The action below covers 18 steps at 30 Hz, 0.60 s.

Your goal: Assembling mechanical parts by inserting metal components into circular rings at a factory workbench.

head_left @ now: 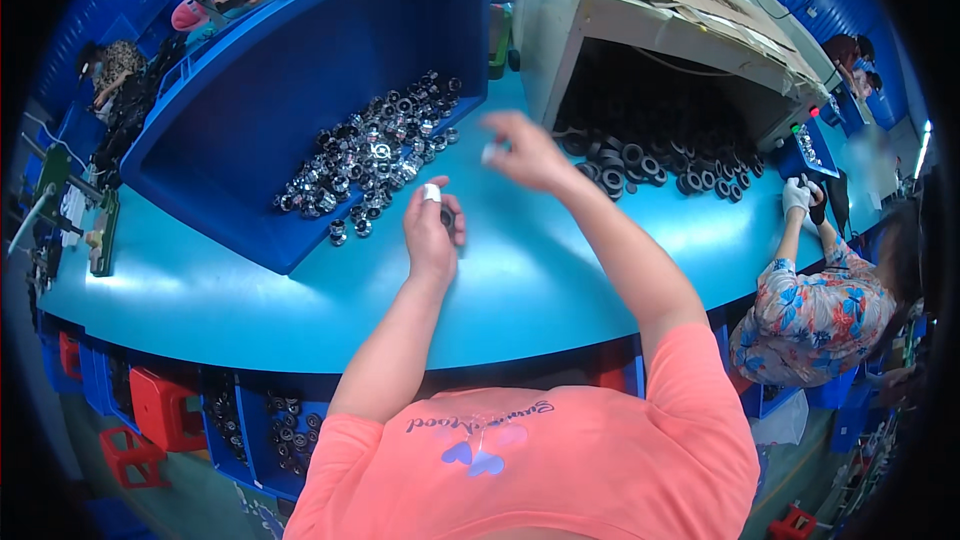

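The left hand (428, 232) grips a dark ring (447, 221) over the table (500, 300), in from its near edge; the right hand (526, 152) — blurred, its grip unclear — hovers farther from that edge.

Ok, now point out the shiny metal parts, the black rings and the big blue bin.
Shiny metal parts (381, 152): head view, near the middle of the pile.
Black rings (668, 162): head view, near the middle of the heap.
Big blue bin (330, 55): head view, on its bare inner wall.

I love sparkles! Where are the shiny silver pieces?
In the head view, the shiny silver pieces are left of centre, heaped at the mouth of the blue bin, near the left hand.
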Each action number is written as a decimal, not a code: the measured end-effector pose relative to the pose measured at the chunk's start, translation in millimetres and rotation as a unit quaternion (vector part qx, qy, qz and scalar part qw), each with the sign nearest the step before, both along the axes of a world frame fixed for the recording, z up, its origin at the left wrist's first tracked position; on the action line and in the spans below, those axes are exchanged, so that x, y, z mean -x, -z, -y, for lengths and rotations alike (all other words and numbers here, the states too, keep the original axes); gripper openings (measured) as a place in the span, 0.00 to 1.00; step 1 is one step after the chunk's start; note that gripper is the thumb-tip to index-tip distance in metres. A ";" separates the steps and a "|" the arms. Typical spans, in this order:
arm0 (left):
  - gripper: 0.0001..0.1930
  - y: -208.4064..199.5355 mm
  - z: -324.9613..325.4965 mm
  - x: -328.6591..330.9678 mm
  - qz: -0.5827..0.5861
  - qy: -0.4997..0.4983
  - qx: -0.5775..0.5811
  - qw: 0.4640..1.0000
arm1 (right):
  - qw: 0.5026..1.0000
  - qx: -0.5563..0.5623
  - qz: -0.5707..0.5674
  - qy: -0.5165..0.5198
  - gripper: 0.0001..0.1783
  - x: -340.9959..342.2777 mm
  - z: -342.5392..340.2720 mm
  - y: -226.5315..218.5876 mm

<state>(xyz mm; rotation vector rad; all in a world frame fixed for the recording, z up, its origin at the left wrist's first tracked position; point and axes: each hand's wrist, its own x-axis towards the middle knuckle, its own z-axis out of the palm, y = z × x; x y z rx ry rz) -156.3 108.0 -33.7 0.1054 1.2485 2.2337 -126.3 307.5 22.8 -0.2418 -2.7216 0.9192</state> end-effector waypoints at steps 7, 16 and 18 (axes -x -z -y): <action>0.23 3.6 -3.3 14.1 -0.053 0.056 -0.007 0.997 | 0.966 -0.087 -0.050 0.238 0.31 149.7 -88.3 40.4; 0.32 22.6 -5.2 25.3 0.110 0.206 -0.246 0.941 | 0.940 -0.187 0.060 0.278 0.20 196.1 -129.1 77.4; 0.32 19.6 -8.6 24.9 0.113 0.233 -0.262 0.930 | 0.899 -0.329 0.141 0.251 0.16 197.0 -146.5 78.1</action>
